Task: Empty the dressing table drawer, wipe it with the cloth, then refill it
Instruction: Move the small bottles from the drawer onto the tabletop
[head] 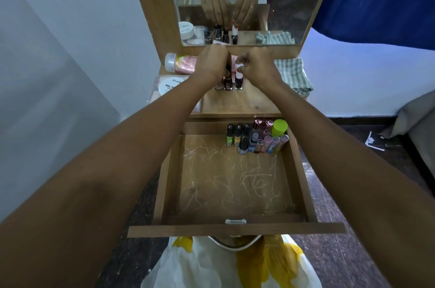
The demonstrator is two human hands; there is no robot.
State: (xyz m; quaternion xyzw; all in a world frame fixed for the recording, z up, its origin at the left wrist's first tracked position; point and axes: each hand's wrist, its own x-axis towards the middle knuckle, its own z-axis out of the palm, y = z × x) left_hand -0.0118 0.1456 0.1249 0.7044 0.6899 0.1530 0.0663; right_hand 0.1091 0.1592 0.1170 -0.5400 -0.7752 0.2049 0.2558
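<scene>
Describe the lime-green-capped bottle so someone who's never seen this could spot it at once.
Find the open wooden drawer below the tabletop. Small cosmetic bottles crowd its back right corner. The lime-green-capped bottle stands by the right wall; its cap is the widest and brightest.

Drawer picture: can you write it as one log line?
left hand: grips dark polish bottle | right hand: pinches white-capped bottle | drawer: open, bottles at back right | cloth: lying on tabletop

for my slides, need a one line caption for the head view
Left hand and right hand grip nail polish bottles on the tabletop above the open drawer.
</scene>
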